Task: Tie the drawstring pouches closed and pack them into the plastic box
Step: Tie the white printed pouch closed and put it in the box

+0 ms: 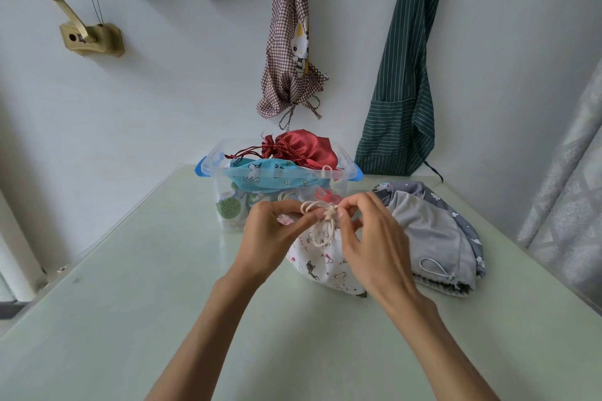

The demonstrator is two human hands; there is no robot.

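A white printed drawstring pouch is seen standing on the table just below the centre of the frame, its neck gathered upward. The cream drawstring cord is bunched into a knot at the top of the neck, with loops trailing down the front of the cloth. The cord is pinched from the left by the curled thumb and fingers of the left hand, and from the right by the fingertips of the right hand; the knot lies directly between the two sets of fingertips, touched on both sides.

Just behind the hands, a clear plastic box with blue handles is set on the table. It is filled past its rim: a red satin pouch lies on top, a blue printed pouch beneath it, and further pouches are visible through the wall. To the right of the white pouch, touching or nearly touching it, a grey pouch is laid flat, its neck open.

The surface is a pale green, glossy tabletop pushed against a white wall. On that wall, a checked apron and a green striped apron are hung in the upper middle and upper right, and a brass bracket is fixed at upper left.
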